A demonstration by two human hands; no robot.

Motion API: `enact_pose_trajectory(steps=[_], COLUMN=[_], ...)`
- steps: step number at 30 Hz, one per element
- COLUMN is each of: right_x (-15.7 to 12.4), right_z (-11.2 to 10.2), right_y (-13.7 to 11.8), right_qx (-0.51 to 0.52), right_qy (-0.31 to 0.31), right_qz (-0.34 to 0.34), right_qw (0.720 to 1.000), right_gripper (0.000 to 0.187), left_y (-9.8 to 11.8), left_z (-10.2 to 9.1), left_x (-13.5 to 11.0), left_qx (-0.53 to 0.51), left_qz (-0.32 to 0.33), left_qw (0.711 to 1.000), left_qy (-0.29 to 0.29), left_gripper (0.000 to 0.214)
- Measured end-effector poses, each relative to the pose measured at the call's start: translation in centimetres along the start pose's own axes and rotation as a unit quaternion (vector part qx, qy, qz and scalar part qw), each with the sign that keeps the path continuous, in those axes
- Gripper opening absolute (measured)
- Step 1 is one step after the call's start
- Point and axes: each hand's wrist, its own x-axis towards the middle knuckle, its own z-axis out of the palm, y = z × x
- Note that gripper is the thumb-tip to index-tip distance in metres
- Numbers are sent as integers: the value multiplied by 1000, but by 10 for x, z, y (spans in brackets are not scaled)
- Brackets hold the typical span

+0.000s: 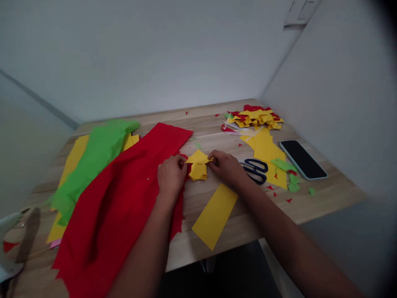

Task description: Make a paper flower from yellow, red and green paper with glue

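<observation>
Between my two hands is a folded yellow paper shape [198, 165] with pointed corners and a boxy lower part. My left hand [172, 173] is closed, pinching its left point between thumb and finger. On the other side, my right hand [226, 165] pinches the right point the same way. A large red paper sheet [124, 198] with ragged edges lies under and beside my left forearm. Below my right hand is a plain yellow paper strip [214, 217]. Scissors with dark blue handles [256, 169] rest just right of my right wrist, their blades hidden.
Green paper [96, 153] lies over yellow sheets [74, 155] at left. At the back right is a pile of folded yellow and red pieces [257, 117]. A phone [302, 159] sits near the right edge, beside yellow paper [263, 145]. A white tool [10, 244] stands far left.
</observation>
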Motion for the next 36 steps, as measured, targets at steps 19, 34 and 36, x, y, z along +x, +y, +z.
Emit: enact_pose_trajectory(steps=[19, 34, 36], right_x=[22, 43, 38], right_z=[-58, -65, -67], right_y=[-13, 24, 20], right_qx=[-40, -81, -78], right_qy=[171, 157, 137], right_qz=[51, 95, 73], right_qw=[983, 980, 985], right_gripper=[13, 35, 32], left_y=[54, 45, 44], left_z=[-41, -10, -13], left_x=[39, 74, 67], left_qx=[-123, -69, -69], left_qz=[-2, 8, 41], left_qw=[992, 998, 997], left_qy=[38, 9, 4], left_gripper=[14, 30, 32])
